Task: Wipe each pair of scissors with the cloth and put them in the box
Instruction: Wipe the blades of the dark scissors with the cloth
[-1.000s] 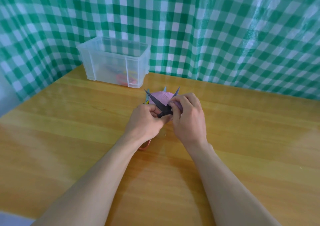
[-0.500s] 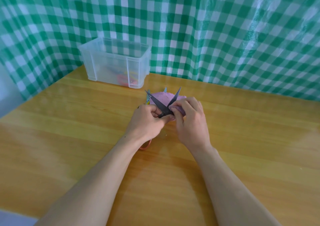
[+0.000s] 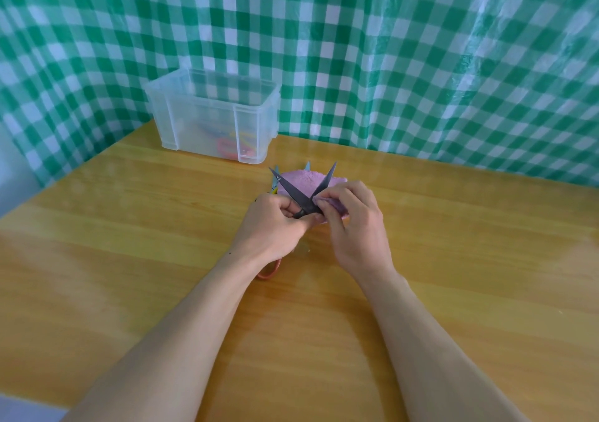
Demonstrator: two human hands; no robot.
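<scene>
My left hand [image 3: 274, 224] grips a pair of dark-bladed scissors [image 3: 293, 191] by the handles, blades spread in a V pointing away from me. An orange handle loop [image 3: 269, 271] shows under my left wrist. My right hand [image 3: 355, 224] pinches a fold of the pink cloth [image 3: 301, 180] against the right blade near the pivot. The rest of the cloth lies on the table behind the blades. Tips of another pair of scissors [image 3: 275, 181] poke out from under the cloth. The clear plastic box [image 3: 212, 113] stands at the back left with coloured scissors inside.
The wooden table [image 3: 129, 227] spreads around both arms. A green and white checked plastic sheet [image 3: 389, 65] hangs behind the table as a backdrop. The table's left edge runs diagonally near the box.
My right hand has slid with the cloth fold back along the right blade toward the pivot, baring more of the blade. The left hand has stayed in place.
</scene>
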